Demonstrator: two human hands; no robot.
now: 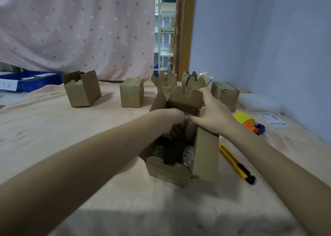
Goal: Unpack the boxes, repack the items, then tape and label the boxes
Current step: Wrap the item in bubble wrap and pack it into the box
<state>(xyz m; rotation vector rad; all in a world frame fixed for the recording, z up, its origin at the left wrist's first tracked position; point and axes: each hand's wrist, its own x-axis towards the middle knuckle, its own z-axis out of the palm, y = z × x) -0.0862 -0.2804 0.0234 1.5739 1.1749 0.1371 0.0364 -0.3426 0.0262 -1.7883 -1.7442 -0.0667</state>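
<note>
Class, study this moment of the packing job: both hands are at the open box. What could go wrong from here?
1. The left hand reaches in among bubble-wrapped items; pulling one could drag others out.
2. The right hand holds only a flap of the open box, which might tear or tip.
3. The utility knife lies beside the box; an arm could knock it.

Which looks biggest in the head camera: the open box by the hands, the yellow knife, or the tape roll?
1. Open box, biggest by far.
2. Yellow knife.
3. Tape roll.
The tape roll lies farther from the camera, so the last two are unsure.
</note>
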